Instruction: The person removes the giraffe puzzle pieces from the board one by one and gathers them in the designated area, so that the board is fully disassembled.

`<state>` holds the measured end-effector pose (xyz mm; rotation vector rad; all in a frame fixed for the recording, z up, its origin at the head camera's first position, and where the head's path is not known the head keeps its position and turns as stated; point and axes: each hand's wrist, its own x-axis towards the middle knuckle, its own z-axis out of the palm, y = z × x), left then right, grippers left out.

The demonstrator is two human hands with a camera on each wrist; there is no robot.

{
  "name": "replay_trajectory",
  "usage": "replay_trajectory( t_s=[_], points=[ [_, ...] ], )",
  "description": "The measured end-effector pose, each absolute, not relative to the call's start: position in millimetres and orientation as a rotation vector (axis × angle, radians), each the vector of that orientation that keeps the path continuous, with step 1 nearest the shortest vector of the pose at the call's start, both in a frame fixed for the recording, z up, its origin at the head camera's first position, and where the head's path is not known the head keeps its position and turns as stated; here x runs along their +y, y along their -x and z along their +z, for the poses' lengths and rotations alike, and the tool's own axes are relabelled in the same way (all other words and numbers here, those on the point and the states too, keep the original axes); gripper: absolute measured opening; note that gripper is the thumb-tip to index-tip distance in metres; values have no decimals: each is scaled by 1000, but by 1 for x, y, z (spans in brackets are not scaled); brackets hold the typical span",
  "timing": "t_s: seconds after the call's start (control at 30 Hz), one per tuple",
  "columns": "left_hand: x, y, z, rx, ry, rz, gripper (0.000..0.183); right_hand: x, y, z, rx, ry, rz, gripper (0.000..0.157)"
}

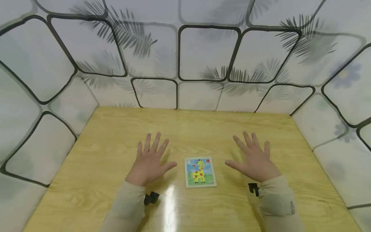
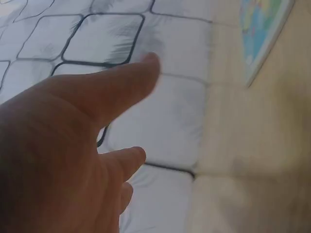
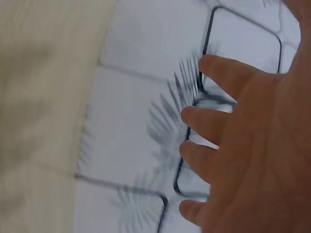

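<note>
A square giraffe picture puzzle or board (image 1: 200, 172) with a pale border lies flat on the wooden table, between the two hands. It shows a yellow giraffe with red spots against blue sky and green grass. To its left, my left hand (image 1: 149, 166) is held over the table with fingers spread and straight, the thumb pointing at the board. My right hand (image 1: 255, 159) mirrors it on the other side, fingers spread, holding nothing. In the left wrist view a corner of the board (image 2: 262, 34) shows beyond the thumb. The right wrist view has the bare palm and fingers (image 3: 209, 124).
The wood-grain table (image 1: 116, 125) is bounded at the back and both sides by pale walls (image 1: 156, 93) printed with dark rounded outlines and leaf patterns. Each sleeve has a black wrist mount (image 1: 151, 198) at the cuff. A bright reflection lies near the table's front.
</note>
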<state>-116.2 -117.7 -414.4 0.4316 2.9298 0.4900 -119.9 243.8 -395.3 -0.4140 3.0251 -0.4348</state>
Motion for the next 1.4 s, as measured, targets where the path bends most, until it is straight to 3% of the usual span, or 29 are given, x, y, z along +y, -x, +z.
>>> replay_trajectory(
  t_s=[0.2, 0.37, 0.6, 0.8, 1.13, 1.4],
  points=[
    [-96, 118, -423, 2825, -537, 484, 91, 192, 130, -414, 2923, 712, -382, 64],
    [-79, 120, -430, 2783, -624, 463, 96, 151, 147, -415, 2840, 849, -297, 54],
    [-69, 128, -434, 2791, -712, 361, 103, 117, 173, -417, 2668, 857, -357, 52],
    [-64, 131, -439, 2789, -721, 408, 99, 113, 184, -428, 2611, 722, -399, 47],
    [-58, 141, -448, 2714, -685, 445, 100, 113, 184, -433, 2520, 686, -554, 40],
    [-56, 140, -450, 2656, -629, 502, 103, 113, 177, -437, 2512, 670, -558, 43]
  ],
)
